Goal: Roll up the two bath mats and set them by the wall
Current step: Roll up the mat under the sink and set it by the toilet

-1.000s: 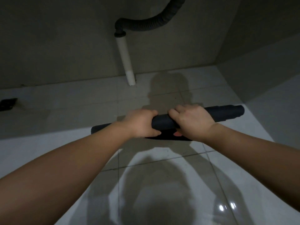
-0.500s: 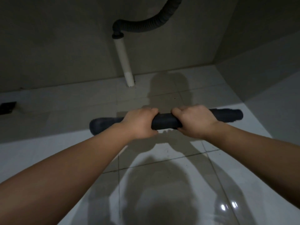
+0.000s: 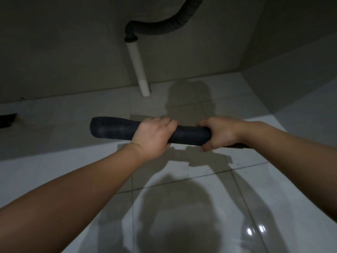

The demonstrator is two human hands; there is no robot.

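A dark bath mat (image 3: 113,129), rolled into a tight tube, hangs above the tiled floor, roughly level and running left to right. My left hand (image 3: 155,136) is wrapped around its middle. My right hand (image 3: 220,133) grips it further right, and the roll's right end is hidden behind that hand and wrist. The left end of the roll sticks out free. At the far left edge a dark flat object (image 3: 7,119) lies on the floor near the wall; I cannot tell if it is the other mat.
The back wall (image 3: 73,61) has a white drain pipe (image 3: 139,70) reaching the floor, joined above to a dark corrugated hose (image 3: 164,26). A side wall (image 3: 291,52) closes the corner at right. Glossy pale floor tiles (image 3: 182,207) carry my shadow.
The rolled mat has come up off the floor in both hands and shifted left and nearer to me. My right hand now covers the roll's right end.
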